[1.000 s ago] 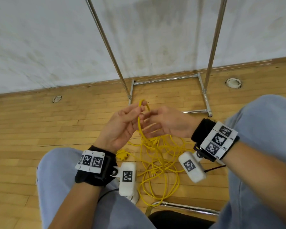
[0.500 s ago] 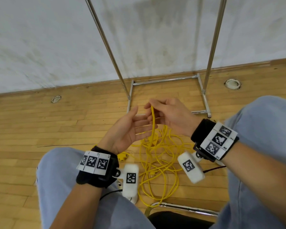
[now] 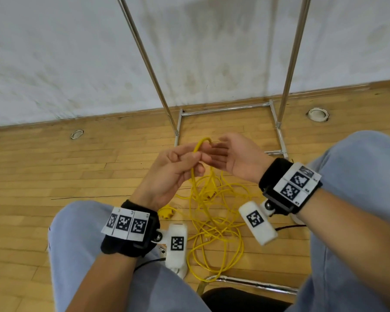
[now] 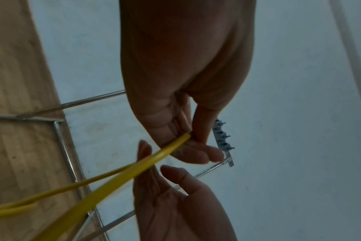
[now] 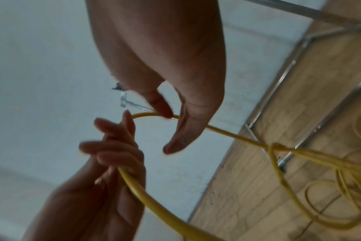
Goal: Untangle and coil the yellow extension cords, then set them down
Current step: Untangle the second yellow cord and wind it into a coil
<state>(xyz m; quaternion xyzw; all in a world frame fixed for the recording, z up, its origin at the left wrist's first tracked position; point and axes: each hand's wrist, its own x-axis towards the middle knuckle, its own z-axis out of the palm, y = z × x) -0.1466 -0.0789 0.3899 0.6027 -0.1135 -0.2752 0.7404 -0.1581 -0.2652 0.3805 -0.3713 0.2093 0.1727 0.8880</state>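
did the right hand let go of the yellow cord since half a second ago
Yes. The right hand has opened beside the metal rack's base; the left hand now pinches the yellow cord.

The left hand (image 4: 188,68) pinches a yellow cord (image 4: 122,177) between thumb and curled fingers — two strands run off toward the lower left. Just below, the right hand (image 4: 175,210) lies open, fingers straight, near the cord.

Even daylight, dim blurred wrist views
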